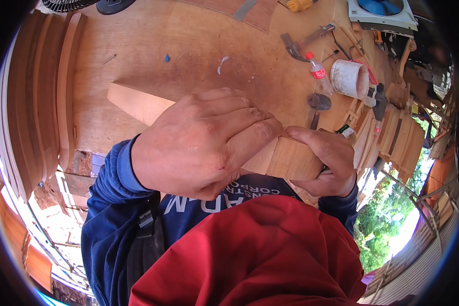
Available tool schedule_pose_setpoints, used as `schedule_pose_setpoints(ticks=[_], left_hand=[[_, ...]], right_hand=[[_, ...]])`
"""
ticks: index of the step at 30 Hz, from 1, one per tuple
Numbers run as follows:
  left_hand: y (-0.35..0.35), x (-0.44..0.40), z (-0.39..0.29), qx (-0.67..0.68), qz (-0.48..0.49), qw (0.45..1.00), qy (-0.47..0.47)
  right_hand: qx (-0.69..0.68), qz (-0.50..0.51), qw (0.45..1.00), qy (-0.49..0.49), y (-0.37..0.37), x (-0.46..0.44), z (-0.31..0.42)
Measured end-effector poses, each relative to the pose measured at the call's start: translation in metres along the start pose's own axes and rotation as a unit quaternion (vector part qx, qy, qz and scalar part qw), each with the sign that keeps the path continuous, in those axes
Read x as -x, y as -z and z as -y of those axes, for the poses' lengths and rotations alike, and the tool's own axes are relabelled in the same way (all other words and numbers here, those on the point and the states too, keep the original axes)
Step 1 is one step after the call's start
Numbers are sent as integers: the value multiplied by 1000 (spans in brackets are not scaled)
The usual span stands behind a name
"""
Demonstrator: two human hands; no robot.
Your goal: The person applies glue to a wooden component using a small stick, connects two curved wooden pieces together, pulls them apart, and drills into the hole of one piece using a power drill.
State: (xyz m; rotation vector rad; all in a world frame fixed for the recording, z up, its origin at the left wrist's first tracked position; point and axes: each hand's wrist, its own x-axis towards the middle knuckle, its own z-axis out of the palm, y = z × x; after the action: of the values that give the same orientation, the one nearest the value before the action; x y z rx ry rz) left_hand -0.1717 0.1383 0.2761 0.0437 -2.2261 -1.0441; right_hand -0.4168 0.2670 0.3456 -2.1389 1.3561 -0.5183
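A long wooden piece [137,103] lies across the front of the workbench, its pale side face showing at the left and its broad end [292,159] at the right. My left hand [204,137] is laid over the middle of the piece, fingers together and bent around it, covering much of it. My right hand [325,155] grips the right end, thumb and fingers on either side of the wood. The fingertips of both hands nearly meet at the top edge. Whether anything small is under my left hand is hidden.
On the plywood bench [137,46] are a hammer [293,48], a red-capped bottle [319,72], a white bucket [350,79] and a dark-headed mallet [319,102]. Curved boards [66,86] stand at the left. More wood pieces [392,135] and a fan [380,7] are at the right.
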Motion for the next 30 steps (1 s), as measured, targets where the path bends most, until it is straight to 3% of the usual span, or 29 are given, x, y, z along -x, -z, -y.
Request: schedule_pose_setpoints(ticks=[8,23,26,30], left_hand=[[-1,-1,0,52,22,998,38],[2,-2,4,11,32,999,26],[9,-1,2,56,14,997,59],[8,1,-2,18,-31,998,56]], right_hand=[[-14,5,1000,-11,0,4,-3],[-32,-18,999,-25,-2,1,-3],[-50,-27,998,-16,-5,3,-5],[-59,-20,998,-18,-3,-1,-5]])
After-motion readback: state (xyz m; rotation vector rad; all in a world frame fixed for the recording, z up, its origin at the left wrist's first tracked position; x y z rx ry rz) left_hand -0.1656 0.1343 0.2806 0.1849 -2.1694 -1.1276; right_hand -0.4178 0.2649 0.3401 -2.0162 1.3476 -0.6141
